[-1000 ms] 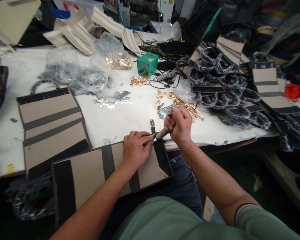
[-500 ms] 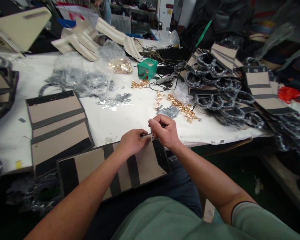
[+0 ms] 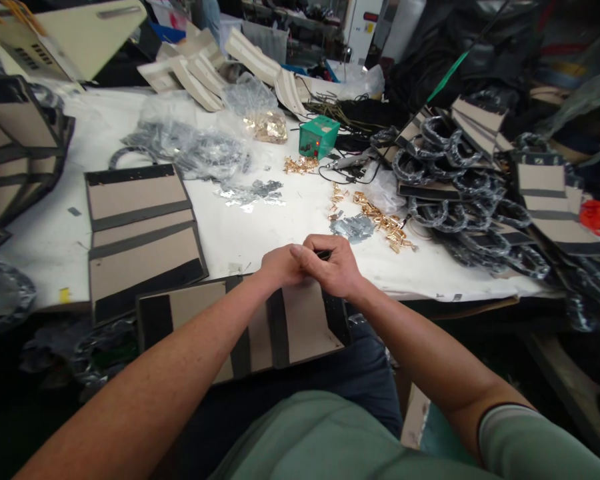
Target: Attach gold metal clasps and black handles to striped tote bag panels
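Note:
A beige panel with black bands (image 3: pixel 305 327) lies across my lap, its far edge against the table. At that edge, near its right end, my left hand (image 3: pixel 281 267) is closed on the panel, its fingertips hidden behind my right hand. My right hand (image 3: pixel 334 265) is curled into a fist that touches my left fingers. Something dark shows inside the right fist, too covered to name. Beyond my hands lie flat grey metal pieces (image 3: pixel 353 228) and small gold-coloured metal fittings (image 3: pixel 395 233).
A similar panel (image 3: pixel 143 230) lies to the left. Plastic-wrapped ring handles on stacked panels (image 3: pixel 445 177) are heaped at right. A green box (image 3: pixel 320 137) with a red light stands behind, near a bag of gold pieces (image 3: pixel 267 127). More metal plates (image 3: pixel 253 193) lie mid-table.
My hands have come together: the right thumb and fist now cover the left fingertips, which showed at the panel's edge before. The whole view has shifted, with things appearing further right.

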`<state>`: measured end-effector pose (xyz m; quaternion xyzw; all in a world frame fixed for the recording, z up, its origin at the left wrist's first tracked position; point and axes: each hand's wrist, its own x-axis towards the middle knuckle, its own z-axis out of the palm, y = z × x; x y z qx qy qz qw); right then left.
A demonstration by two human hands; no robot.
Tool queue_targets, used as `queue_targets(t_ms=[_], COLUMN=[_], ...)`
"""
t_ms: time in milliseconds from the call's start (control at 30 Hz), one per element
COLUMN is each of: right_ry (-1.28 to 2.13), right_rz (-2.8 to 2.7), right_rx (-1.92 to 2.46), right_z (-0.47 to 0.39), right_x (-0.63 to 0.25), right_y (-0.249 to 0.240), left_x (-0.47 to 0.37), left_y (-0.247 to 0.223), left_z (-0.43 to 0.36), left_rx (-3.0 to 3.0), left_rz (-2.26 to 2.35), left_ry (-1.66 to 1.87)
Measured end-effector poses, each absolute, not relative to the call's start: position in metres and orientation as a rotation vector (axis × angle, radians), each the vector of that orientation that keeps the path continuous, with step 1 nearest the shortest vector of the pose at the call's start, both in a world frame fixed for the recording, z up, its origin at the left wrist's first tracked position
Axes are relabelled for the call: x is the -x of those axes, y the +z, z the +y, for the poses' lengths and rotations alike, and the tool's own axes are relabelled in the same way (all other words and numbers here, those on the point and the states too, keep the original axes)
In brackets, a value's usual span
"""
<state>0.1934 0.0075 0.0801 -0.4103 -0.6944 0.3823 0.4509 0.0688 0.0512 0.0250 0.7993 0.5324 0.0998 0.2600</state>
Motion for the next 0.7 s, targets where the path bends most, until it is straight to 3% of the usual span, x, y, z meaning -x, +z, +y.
queue_targets(t_ms=[100,433,700], right_ry=[0.911,0.932,0.973], right_rz=[-1.8,-1.288,-1.291], right_rx=[1.066,0.962,0.991], right_z=[0.009,0.008,0.009], right_x=[-0.198,-0.225,-0.225], right_y=[0.074,0.071,0.061], left_x=[-0.068,-0.071,-0.077], left_y=[0.024,0.037,0.047], left_z=[0.054,0.057,0.062], left_rx=[-2.152,-1.952,-1.922], left_rz=[1.399,1.505,1.522], left_ry=[0.031,-0.074,-0.198])
